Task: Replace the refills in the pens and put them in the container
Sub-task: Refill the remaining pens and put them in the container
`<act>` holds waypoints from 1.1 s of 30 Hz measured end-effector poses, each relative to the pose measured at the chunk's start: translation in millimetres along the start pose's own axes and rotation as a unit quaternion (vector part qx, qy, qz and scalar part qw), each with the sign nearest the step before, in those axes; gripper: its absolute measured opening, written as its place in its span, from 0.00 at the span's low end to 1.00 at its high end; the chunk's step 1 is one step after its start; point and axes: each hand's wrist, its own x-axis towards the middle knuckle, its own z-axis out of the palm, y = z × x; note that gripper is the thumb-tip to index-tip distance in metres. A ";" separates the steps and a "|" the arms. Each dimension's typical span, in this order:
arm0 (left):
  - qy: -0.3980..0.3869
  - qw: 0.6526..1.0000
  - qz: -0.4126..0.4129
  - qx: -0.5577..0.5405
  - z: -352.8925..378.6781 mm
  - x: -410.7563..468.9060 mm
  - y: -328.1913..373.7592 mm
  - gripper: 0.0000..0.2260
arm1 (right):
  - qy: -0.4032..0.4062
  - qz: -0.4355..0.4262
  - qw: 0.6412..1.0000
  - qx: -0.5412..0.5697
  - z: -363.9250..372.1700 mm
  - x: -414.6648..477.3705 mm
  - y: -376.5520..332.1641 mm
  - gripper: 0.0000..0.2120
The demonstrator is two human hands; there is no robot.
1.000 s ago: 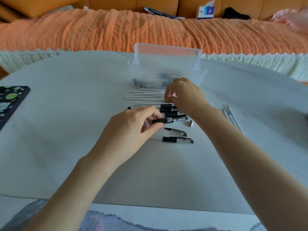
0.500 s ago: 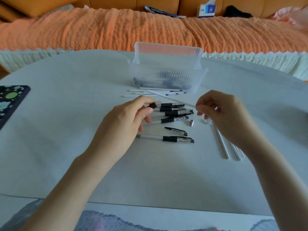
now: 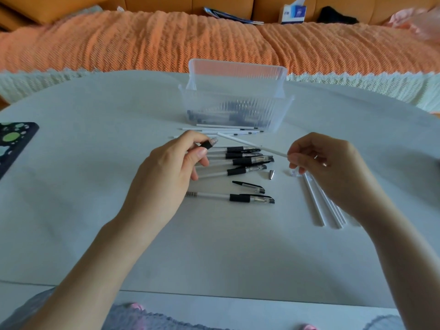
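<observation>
Head cam: the left hand (image 3: 166, 170) is pinching a clear pen barrel with a black rubber grip (image 3: 206, 145) between thumb and fingertips. The right hand (image 3: 329, 163) is pinching one end of a thin white refill (image 3: 250, 144), whose far end is sitting just beside the barrel's tip. The ribbed clear plastic container (image 3: 238, 110) is standing further back on the pale grey table (image 3: 95, 163), holding some pens. More black-grip pens (image 3: 247, 161) are lying between the hands.

Refill (image 3: 252, 145) now in right hand (image 3: 328, 163)
</observation>
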 end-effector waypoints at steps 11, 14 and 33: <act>0.002 1.000 0.002 0.009 0.1 -0.7 0.4 0.07 | -0.002 0.008 1.000 -0.006 -1.9 -1.0 -0.6 0.07; 0.005 1.000 -0.001 0.011 -0.6 -0.8 0.4 0.08 | -0.003 0.008 1.000 0.000 -2.0 -1.0 -1.0 0.07; -0.036 0.995 0.046 0.079 -8.1 -0.1 -8.5 0.06 | -0.025 -0.023 0.995 -0.094 -8.0 -0.6 -5.2 0.09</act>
